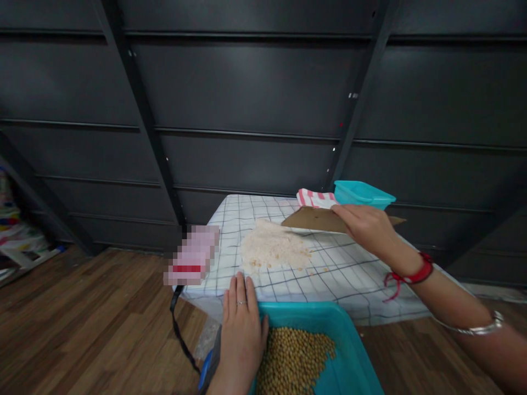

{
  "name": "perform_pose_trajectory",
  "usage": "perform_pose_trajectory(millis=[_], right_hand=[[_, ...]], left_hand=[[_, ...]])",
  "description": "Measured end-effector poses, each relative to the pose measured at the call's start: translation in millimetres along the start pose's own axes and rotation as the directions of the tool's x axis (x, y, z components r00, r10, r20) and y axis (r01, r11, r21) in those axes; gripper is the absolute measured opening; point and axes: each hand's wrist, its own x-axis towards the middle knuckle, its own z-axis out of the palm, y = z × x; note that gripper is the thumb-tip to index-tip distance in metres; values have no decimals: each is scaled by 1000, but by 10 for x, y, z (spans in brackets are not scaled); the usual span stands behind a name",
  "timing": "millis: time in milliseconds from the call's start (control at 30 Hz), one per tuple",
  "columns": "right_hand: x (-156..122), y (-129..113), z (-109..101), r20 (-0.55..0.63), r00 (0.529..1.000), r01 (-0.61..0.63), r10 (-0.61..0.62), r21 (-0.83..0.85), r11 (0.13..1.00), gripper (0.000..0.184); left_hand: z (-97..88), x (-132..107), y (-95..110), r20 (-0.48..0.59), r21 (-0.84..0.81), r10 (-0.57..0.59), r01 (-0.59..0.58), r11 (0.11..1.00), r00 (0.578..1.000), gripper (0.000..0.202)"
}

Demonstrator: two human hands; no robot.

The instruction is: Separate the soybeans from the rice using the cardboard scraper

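Observation:
My right hand (pixel 368 227) grips a flat brown cardboard piece (pixel 315 220) by its edge, tilted above the far side of a pale, powdery or fine-grained heap (pixel 272 246). Several yellowish beans lie along the near side of that heap. At the near table edge, my left hand (pixel 241 329) lies with fingers stretched over the tablecloth and its thumb apart at the tub's left rim. Below it, a teal tub (pixel 304 310) contains many round yellow-brown beans (pixel 294 356), which look like soybeans.
A checked white tablecloth (pixel 349 258) covers the table. Toward the back right are a red-and-white striped cloth (pixel 315 198) and a teal tray (pixel 362 192). A blurred pink item (pixel 195 249) sits at the left edge, with a black strap (pixel 177 323) hanging below. Dark panels (pixel 247 88) stand behind.

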Motion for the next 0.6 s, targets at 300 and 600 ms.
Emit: perform_pose_trajectory(millis=[300, 600], right_hand=[[217, -286, 377, -49, 996, 81, -75, 149, 986, 30], [35, -196, 3, -137, 988, 93, -65, 211, 973, 33]], left_hand=[[25, -11, -43, 9, 16, 56, -56, 998, 998, 50], [9, -7, -18, -9, 14, 15, -15, 1000, 1000, 51]])
